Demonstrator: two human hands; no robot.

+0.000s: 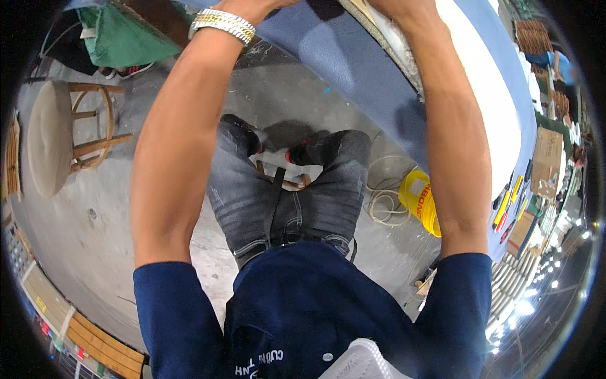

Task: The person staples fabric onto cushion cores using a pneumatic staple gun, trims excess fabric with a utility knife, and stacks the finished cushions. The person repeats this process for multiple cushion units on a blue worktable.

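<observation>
Both my arms reach forward to the upper edge of the head view. My left hand [252, 6], with a banded white and gold bracelet [222, 24] at the wrist, is over the near side of a blue-covered table [353, 82]; its fingers are cut off by the frame. My right hand [401, 7] is beside a piece with a greyish edge and white fluffy padding [405, 62], its fingers also out of sight. Whether either hand grips anything is hidden. A broad white sheet [489, 120] lies on the table to the right of my right forearm.
A yellow bucket [418, 197] stands on the floor by the table, next to a coiled pale hose or cable [382, 203]. Several hand tools [507, 205] lie at the table's right. A round cushioned stool [50, 139] lies at left, below a green cloth [120, 41]. A cardboard box [548, 158] is far right.
</observation>
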